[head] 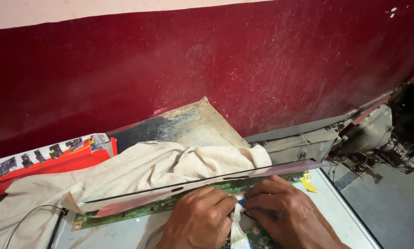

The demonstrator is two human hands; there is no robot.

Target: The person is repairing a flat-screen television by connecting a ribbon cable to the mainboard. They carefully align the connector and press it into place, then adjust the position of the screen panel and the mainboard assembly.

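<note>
left hand [198, 220]: at 6 o'clock, fingers curled narrow, pinching down where the white ribbon cable [238, 230] meets the green circuit board strip [170, 206], looks like it's steadying the joint
right hand [280, 210]: just right of it, fingertips pressed tight on the same connector, so both thumbs meet there
ribbon cable: runs from the connector toward 6 o'clock, between the wrists
cloth [137, 173]: beige, draped at 9 to 12 o'clock, probably padding the panel edge
old TV chassis [377, 138]: 3 o'clock, against the red wall [216, 69]

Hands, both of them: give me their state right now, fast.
Left hand: fingers curled, pressing on the white ribbon cable at the green circuit board.
Right hand: fingertips pinching the same cable's connector end.
</note>
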